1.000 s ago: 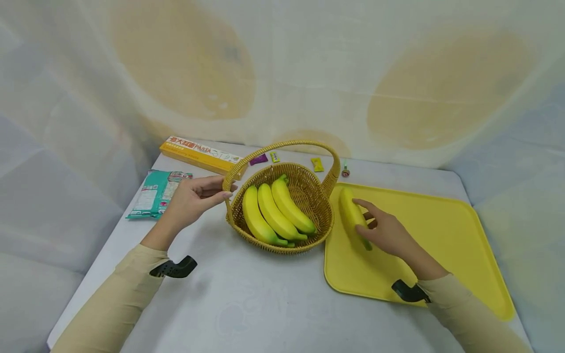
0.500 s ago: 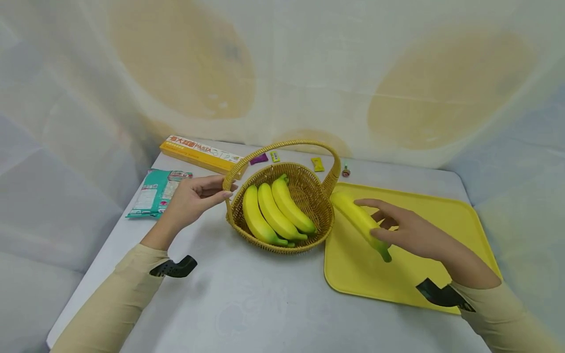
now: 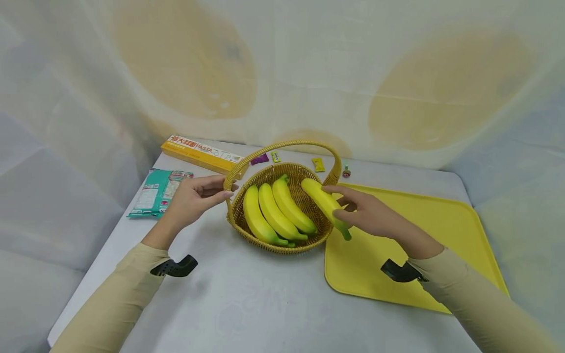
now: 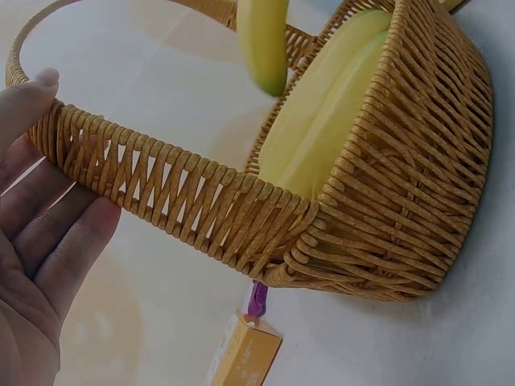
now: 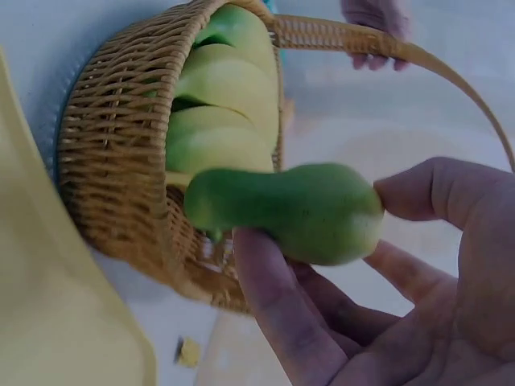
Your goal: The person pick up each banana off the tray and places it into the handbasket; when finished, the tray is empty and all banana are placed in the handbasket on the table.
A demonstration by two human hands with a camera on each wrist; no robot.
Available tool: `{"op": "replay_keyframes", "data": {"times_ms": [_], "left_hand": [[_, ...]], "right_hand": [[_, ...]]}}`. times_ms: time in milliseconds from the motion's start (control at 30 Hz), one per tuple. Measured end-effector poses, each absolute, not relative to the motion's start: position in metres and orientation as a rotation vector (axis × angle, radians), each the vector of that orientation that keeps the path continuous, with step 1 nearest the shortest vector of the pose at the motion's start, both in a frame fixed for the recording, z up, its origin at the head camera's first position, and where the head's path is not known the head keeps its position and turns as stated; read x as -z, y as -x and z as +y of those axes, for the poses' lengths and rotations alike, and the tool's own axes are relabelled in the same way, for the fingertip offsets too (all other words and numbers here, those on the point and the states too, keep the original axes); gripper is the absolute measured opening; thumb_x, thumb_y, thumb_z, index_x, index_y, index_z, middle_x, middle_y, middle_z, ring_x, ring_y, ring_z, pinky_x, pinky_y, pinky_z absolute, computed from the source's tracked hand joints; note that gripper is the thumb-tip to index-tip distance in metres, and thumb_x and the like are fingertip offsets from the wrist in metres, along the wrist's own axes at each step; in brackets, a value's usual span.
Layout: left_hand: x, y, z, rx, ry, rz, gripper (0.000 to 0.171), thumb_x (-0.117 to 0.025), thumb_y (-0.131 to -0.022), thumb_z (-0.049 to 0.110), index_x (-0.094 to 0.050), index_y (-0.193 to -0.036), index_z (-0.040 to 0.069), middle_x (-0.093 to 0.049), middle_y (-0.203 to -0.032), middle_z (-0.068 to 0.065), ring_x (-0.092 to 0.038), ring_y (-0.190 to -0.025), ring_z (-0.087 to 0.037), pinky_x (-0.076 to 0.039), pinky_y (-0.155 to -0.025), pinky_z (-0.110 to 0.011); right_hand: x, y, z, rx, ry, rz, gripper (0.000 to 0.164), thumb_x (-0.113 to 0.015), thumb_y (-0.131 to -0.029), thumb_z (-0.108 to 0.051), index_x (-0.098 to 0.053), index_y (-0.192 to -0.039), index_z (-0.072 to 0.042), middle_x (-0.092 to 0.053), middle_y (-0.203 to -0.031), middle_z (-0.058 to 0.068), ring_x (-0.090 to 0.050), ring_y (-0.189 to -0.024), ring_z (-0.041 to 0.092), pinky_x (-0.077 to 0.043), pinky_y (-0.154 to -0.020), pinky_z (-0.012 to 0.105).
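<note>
A wicker basket (image 3: pixel 265 244) with a tall arched handle (image 3: pixel 304 142) stands mid-table in the head view. Inside lie three yellow bananas (image 3: pixel 275 211) side by side on the left; a further green tip pokes out beneath them. My left hand (image 3: pixel 194 198) pinches the left side of the handle between thumb and fingers, seen close in the left wrist view. My right hand (image 3: pixel 371 213) holds another banana (image 3: pixel 323 200) over the basket's right side, its green end towards me. In the right wrist view, thumb and fingers grip this banana (image 5: pixel 322 213) near its green end.
Right of the basket lies a yellow tray (image 3: pixel 423 240). A pasta box (image 3: pixel 198 156) and a teal packet (image 3: pixel 152 193) lie at the back left. Behind the basket are a purple wrapped sweet (image 3: pixel 259 159), a yellow one (image 3: pixel 318 164) and a small round item (image 3: pixel 346 173).
My right hand has lifted the banana off the tray, tilted it and carried it left, over the basket's right side. The left hand and basket have stayed in place.
</note>
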State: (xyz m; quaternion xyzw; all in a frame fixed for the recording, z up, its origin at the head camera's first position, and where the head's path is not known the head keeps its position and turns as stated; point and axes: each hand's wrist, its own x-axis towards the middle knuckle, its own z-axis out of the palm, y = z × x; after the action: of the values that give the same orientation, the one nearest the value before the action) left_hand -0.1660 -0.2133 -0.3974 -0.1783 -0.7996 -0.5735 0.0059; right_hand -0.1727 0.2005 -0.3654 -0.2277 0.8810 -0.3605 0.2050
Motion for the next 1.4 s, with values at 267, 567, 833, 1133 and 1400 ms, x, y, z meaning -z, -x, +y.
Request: {"op": "replay_keyframes", "data": {"times_ms": [267, 567, 833, 1133, 1400], "left_hand": [[0.396, 0.166, -0.215, 1.78, 0.552, -2.514, 0.036, -0.073, -0.096, 0.015, -0.068, -0.129, 0.001, -0.075, -0.113, -0.013, -0.073, -0.104, -0.013, -0.057, -0.089, -0.025], [0.399, 0.167, -0.213, 1.789, 0.568, -2.495, 0.036, -0.073, -0.096, 0.013, -0.069, -0.129, 0.001, -0.075, -0.113, -0.014, -0.073, -0.103, -0.013, -0.058, -0.088, -0.026], [0.398, 0.167, -0.212, 1.779, 0.579, -2.495, 0.036, -0.073, -0.096, 0.014, -0.069, -0.129, 0.001, -0.075, -0.113, -0.013, -0.073, -0.104, -0.013, -0.058, -0.089, -0.026], [0.397, 0.166, -0.212, 1.793, 0.561, -2.49, 0.036, -0.074, -0.096, 0.015, -0.069, -0.129, 0.002, -0.075, -0.113, -0.013, -0.073, -0.105, -0.014, -0.058, -0.089, -0.026], [0.399, 0.166, -0.21, 1.809, 0.559, -2.475, 0.035, -0.074, -0.096, 0.014, -0.069, -0.129, 0.003, -0.075, -0.113, -0.013, -0.073, -0.105, -0.014, -0.058, -0.089, -0.027]], "right_hand": [[0.376, 0.197, 0.162, 0.896, 0.654, 2.488, 0.06, -0.055, -0.103, -0.02, -0.035, -0.16, -0.023, -0.065, -0.096, 0.009, -0.048, -0.065, 0.019, -0.039, -0.054, 0.032], [0.408, 0.215, 0.142, 0.73, 0.63, 2.524, 0.062, -0.054, -0.101, -0.02, -0.033, -0.16, -0.016, -0.046, -0.063, 0.0, -0.031, -0.047, 0.012, -0.035, -0.049, 0.027], [0.414, 0.216, 0.139, 0.683, 0.688, 2.566, 0.063, -0.061, -0.099, -0.016, -0.038, -0.157, -0.008, -0.063, -0.13, 0.019, -0.035, -0.05, 0.011, -0.037, -0.052, 0.027], [0.412, 0.212, 0.142, 0.726, 0.644, 2.573, 0.065, -0.064, -0.099, -0.02, -0.038, -0.158, -0.011, -0.063, -0.134, 0.017, -0.054, -0.068, 0.015, -0.046, -0.06, 0.029], [0.409, 0.196, 0.161, 0.902, 0.633, 2.633, 0.059, -0.064, -0.099, -0.02, -0.044, -0.155, -0.011, -0.058, -0.143, 0.014, -0.063, -0.114, 0.03, -0.056, -0.087, 0.046]]}}
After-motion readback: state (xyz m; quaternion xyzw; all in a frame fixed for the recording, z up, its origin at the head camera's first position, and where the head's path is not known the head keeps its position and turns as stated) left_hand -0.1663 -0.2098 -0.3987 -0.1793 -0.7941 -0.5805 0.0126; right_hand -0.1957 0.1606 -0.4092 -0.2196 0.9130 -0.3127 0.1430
